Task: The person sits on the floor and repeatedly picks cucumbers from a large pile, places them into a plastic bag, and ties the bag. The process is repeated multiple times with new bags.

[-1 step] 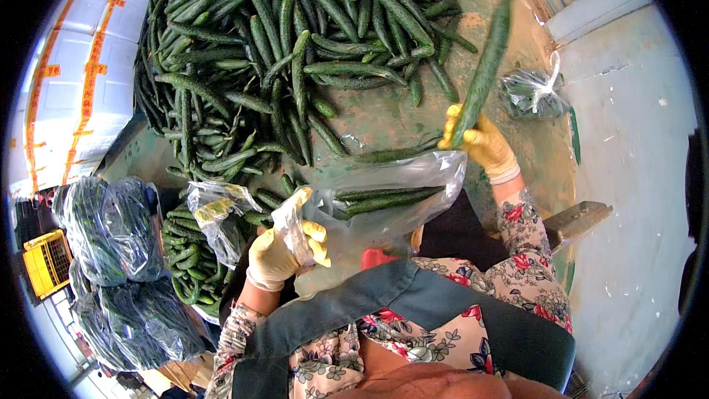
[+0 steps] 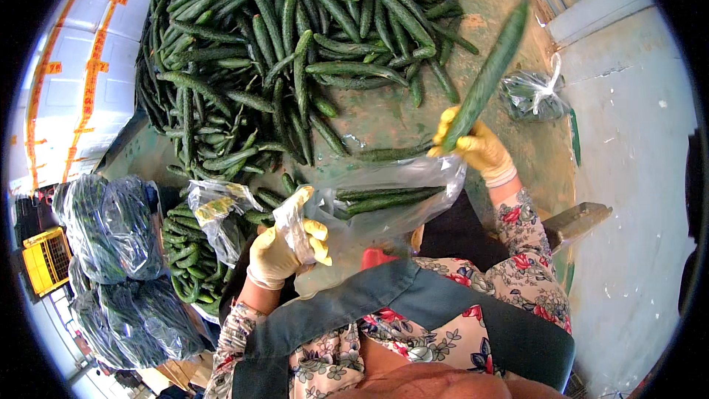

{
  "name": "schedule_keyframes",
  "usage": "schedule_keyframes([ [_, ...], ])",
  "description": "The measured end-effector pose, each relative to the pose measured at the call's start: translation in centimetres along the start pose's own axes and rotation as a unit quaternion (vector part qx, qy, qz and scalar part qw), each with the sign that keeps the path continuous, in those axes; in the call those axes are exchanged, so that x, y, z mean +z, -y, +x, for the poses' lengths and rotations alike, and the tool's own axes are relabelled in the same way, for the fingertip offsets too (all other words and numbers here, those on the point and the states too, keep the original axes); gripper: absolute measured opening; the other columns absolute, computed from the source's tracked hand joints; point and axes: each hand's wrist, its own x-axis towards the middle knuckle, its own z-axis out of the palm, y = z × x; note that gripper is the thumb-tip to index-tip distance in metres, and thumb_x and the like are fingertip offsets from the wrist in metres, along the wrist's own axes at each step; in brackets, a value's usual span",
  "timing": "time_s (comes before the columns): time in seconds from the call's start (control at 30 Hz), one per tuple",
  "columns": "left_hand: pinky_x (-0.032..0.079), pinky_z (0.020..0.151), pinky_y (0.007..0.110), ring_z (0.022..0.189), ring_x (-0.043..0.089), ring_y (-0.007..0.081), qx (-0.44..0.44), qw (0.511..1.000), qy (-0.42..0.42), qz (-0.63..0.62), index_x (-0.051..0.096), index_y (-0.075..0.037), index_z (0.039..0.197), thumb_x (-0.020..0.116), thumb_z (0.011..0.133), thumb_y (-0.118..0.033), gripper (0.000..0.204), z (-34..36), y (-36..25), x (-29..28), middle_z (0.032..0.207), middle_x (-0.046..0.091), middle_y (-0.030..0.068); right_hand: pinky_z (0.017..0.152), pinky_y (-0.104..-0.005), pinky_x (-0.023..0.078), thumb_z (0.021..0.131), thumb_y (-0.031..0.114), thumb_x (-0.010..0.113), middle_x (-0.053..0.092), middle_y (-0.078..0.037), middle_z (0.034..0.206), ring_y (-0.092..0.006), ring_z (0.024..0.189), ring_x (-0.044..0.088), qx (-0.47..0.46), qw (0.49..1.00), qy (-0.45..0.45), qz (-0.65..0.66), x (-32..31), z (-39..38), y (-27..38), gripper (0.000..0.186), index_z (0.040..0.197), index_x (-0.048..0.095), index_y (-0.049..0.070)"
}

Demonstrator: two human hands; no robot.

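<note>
Yellow gloves cover both hands. My left hand (image 2: 289,242) is closed on the gathered end of a clear plastic bag (image 2: 369,225), which lies sideways with a few dark green cucumbers (image 2: 384,201) inside. My right hand (image 2: 467,142) grips a long cucumber (image 2: 489,66) by its lower end, held upright and leaning right over the bag's right end. Beyond them is a large loose heap of cucumbers (image 2: 303,52) on a worn green surface (image 2: 480,29). A crumpled clear bag (image 2: 221,218) with yellow print lies left of my left hand, beside a smaller cucumber pile (image 2: 188,251).
Several bagged bundles of cucumbers (image 2: 125,236) are stacked at the left, near a yellow crate (image 2: 46,262) and white boxes (image 2: 66,89) with orange tape. A tied bag (image 2: 532,92) sits at the right, before a pale wall (image 2: 635,199). A wooden piece (image 2: 580,222) juts out beside my right arm.
My right hand has moved slightly down and left, and the top of the cucumber in it has swung to the right. My left hand and the bag are almost unchanged.
</note>
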Motion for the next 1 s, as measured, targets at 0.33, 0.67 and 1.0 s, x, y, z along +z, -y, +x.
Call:
schedule_keyframes([
  [0.33,0.055,0.080,0.060,0.094,0.067,0.0442,0.025,1.000,-0.006,-0.013,0.013,-0.009,0.156,0.070,0.082,-0.043,0.099,-0.1,-0.9,0.1,0.115,0.062,0.0296,0.085,-0.0405,0.052,0.075,0.006,0.074,0.065,-0.013,0.103,-0.0258,0.102,0.062,0.156,0.882,0.289,-0.338,0.6,2.3,-16.5,0.037,0.109,0.061,0.006],
  [0.67,0.052,0.085,0.062,0.098,0.067,0.0416,0.007,0.999,-0.008,-0.034,0.017,-0.008,0.154,0.073,0.079,-0.042,0.099,-0.2,0.2,-0.1,0.117,0.062,0.0297,0.091,-0.0446,0.051,0.082,0.029,0.067,0.065,-0.015,0.123,-0.0335,0.111,0.063,0.198,0.599,0.067,-0.773,-14.6,-2.1,-17.9,0.049,0.128,0.060,0.012],
  [1.0,0.055,0.080,0.057,0.097,0.065,0.0410,0.018,0.999,-0.026,-0.014,0.013,-0.011,0.156,0.066,0.083,-0.050,0.099,1.0,0.0,-0.6,0.114,0.063,0.0280,0.088,-0.0432,0.052,0.079,0.055,0.070,0.069,-0.019,0.113,-0.0347,0.100,0.067,0.185,0.707,0.197,-0.654,-0.8,1.6,-9.7,0.069,0.130,0.060,0.009],
])
